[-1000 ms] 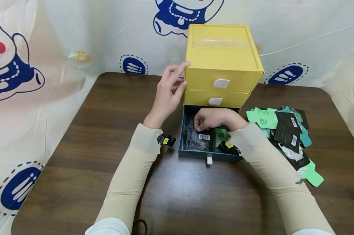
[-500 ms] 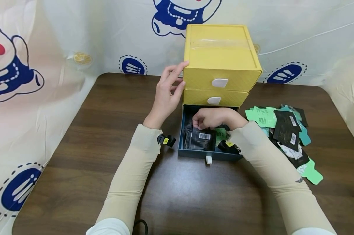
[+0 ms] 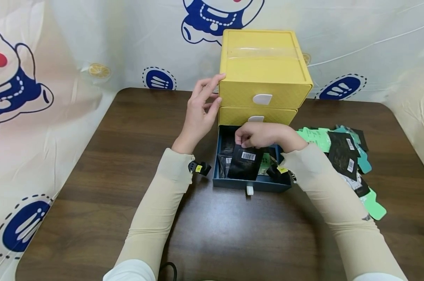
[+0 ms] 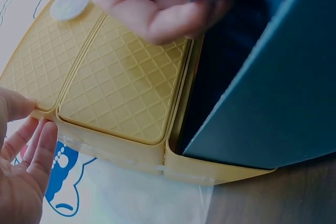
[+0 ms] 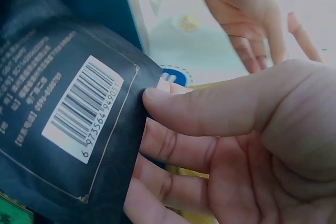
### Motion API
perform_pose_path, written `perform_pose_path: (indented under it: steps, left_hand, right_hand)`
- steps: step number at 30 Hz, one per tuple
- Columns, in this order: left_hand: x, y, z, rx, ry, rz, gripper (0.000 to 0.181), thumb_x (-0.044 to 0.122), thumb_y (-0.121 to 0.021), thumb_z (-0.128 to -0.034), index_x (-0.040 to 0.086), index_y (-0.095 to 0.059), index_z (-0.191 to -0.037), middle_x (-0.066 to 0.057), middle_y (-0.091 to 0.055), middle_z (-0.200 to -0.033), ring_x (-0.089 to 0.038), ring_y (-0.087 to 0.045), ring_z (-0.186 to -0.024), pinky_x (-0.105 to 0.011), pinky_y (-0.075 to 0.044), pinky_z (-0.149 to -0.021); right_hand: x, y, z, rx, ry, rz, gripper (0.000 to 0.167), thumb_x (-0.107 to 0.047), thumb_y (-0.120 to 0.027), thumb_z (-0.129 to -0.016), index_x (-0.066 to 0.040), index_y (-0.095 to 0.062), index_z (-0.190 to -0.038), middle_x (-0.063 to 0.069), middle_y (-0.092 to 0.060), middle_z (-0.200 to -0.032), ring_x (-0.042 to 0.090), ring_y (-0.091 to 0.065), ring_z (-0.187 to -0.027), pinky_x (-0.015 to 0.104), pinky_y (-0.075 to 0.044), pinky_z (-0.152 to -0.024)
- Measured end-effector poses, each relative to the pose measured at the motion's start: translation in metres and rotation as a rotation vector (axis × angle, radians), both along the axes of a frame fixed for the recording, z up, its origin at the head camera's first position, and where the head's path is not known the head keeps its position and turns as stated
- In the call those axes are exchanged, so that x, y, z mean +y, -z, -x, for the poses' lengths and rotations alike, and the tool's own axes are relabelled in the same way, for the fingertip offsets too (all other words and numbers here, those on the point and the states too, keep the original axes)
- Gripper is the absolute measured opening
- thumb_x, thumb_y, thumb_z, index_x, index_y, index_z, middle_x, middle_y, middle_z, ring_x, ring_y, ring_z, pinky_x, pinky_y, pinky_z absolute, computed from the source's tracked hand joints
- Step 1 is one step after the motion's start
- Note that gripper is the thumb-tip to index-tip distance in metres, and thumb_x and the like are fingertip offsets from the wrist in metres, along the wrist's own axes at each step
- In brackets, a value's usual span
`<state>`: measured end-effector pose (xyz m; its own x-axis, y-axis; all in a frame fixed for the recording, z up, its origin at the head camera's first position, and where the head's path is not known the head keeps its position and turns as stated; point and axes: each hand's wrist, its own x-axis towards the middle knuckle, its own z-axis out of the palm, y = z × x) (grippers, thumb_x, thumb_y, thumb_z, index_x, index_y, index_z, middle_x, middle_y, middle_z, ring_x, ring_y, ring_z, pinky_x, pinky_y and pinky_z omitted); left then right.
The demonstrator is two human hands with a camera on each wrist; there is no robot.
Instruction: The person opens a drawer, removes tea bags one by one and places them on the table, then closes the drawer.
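My right hand (image 3: 264, 136) pinches the top edge of a black packet (image 3: 246, 166) with a white barcode label, over the pulled-out blue drawer (image 3: 233, 183). In the right wrist view the thumb lies on the front of the packet (image 5: 113, 145) and the fingers are behind it. The packet stands tilted up; its lower end is still within the drawer's outline. My left hand (image 3: 199, 113) rests its fingertips against the left side of the yellow drawer box (image 3: 262, 66), fingers mostly straight. Other black packets (image 3: 226, 146) and a green one (image 3: 264, 164) lie in the drawer.
A loose pile of black, green and teal packets (image 3: 342, 156) lies on the brown table (image 3: 243, 234), right of the box. Two yellow drawers with white tabs are shut above the blue one. A patterned sheet (image 3: 110, 39) hangs behind the table.
My right hand has risen slightly, lifting the black packet's top edge up from the other packets in the drawer. The left hand stays at the box's side.
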<state>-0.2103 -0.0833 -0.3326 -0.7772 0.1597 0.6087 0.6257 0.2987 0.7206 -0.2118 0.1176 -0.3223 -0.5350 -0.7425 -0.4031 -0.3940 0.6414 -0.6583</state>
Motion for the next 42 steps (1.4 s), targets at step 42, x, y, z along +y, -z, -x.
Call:
perform_pose_path:
  steps: [42]
  left_hand:
    - [-0.003, 0.004, -0.010, -0.038, 0.006, 0.017, 0.050, -0.004, -0.053, -0.0979, 0.014, -0.051, -0.145, -0.016, -0.049, -0.129, -0.026, -0.065, -0.106, -0.036, -0.061, -0.088]
  right_hand:
    - [0.179, -0.020, -0.065, 0.229, 0.804, 0.365, 0.013, -0.011, -0.054, -0.101, -0.012, -0.064, -0.110, -0.011, -0.062, -0.093, 0.009, -0.059, -0.082, 0.015, -0.056, -0.070]
